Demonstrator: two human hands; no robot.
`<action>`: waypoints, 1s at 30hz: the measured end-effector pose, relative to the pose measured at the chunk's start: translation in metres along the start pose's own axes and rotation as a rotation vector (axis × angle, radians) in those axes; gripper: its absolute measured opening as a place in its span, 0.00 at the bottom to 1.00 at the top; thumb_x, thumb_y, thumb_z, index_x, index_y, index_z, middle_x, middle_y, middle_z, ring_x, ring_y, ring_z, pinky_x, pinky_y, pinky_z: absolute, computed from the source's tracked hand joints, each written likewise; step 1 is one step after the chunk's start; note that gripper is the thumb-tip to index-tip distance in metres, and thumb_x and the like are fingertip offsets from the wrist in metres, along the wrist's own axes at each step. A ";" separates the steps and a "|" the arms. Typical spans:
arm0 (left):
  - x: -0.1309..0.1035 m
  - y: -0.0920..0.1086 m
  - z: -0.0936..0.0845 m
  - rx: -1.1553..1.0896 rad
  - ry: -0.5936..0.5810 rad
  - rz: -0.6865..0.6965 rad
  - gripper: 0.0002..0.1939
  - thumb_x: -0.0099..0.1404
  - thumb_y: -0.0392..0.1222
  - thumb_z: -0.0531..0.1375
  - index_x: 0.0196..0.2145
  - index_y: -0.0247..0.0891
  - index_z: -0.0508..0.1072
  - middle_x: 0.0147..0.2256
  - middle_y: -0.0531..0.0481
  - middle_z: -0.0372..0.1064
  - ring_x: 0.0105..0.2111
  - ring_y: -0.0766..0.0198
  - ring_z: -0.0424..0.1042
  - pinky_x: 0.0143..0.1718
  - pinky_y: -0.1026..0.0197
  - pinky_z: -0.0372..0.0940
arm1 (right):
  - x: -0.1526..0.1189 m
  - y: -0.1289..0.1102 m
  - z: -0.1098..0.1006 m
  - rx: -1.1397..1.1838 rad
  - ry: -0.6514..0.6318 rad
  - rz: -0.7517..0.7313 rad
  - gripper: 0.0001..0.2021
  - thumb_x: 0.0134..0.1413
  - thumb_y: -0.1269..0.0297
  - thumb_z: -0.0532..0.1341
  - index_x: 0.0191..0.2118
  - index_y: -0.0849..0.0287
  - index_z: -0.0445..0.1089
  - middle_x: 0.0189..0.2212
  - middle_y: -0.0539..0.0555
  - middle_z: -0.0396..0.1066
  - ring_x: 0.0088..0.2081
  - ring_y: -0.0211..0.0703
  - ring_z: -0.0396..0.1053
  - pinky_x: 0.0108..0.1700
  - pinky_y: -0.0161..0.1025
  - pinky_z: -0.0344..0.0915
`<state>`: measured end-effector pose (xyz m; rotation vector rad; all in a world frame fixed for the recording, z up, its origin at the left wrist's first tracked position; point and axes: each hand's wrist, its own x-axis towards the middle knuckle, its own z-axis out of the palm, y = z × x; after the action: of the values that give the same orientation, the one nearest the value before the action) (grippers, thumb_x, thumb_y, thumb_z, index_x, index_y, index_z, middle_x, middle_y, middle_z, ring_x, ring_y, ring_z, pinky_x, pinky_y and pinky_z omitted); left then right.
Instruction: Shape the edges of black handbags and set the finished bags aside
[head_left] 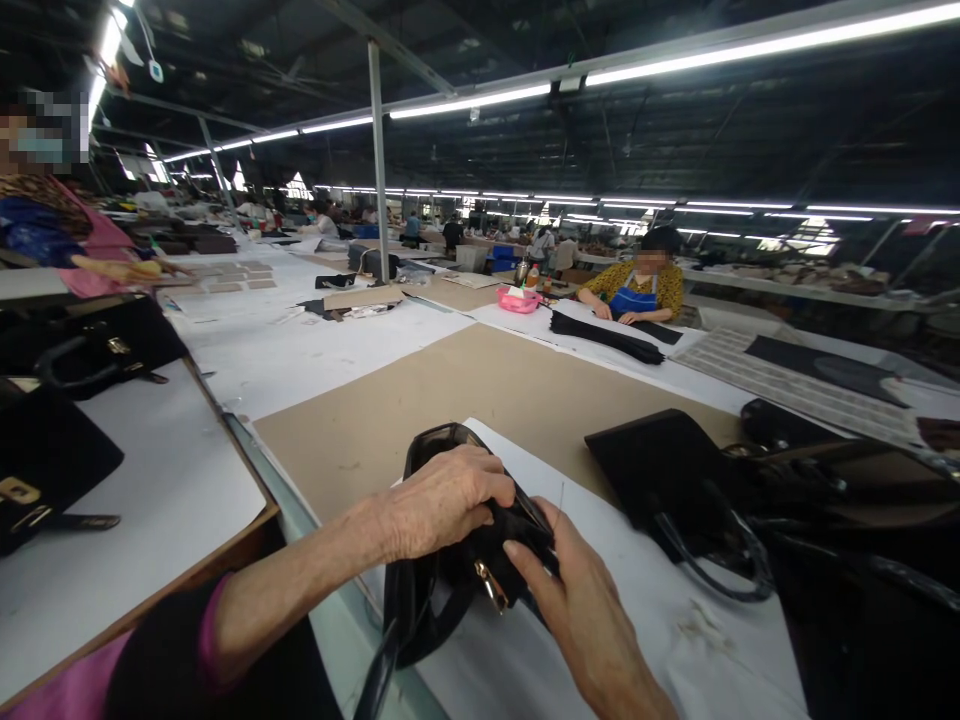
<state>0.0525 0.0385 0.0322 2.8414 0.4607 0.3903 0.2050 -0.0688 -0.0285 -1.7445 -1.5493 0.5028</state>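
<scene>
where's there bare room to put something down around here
The brown sheet looks bare between the held bag and the black strips. So does the left white tabletop, between its black bags and wooden edge. The near right is crowded with dark bags.

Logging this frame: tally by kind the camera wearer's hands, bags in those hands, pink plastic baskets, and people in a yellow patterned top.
Wearer's hands: 2 (left hand, right hand)
Bags in those hands: 1 (black handbag)
Pink plastic baskets: 1 (pink plastic basket)
People in a yellow patterned top: 1 (co-worker)
Total: 5
</scene>
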 end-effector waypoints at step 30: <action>0.014 -0.002 0.009 0.118 0.005 -0.435 0.07 0.58 0.36 0.53 0.28 0.39 0.71 0.28 0.50 0.71 0.29 0.61 0.69 0.29 0.62 0.59 | 0.023 0.019 -0.044 -0.040 -0.069 -0.142 0.16 0.55 0.57 0.49 0.42 0.56 0.68 0.32 0.51 0.70 0.34 0.43 0.67 0.37 0.35 0.63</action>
<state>0.0668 0.0438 0.0265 2.7389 1.1063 0.2914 0.2539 -0.0586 -0.0101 -1.6478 -1.7282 0.4681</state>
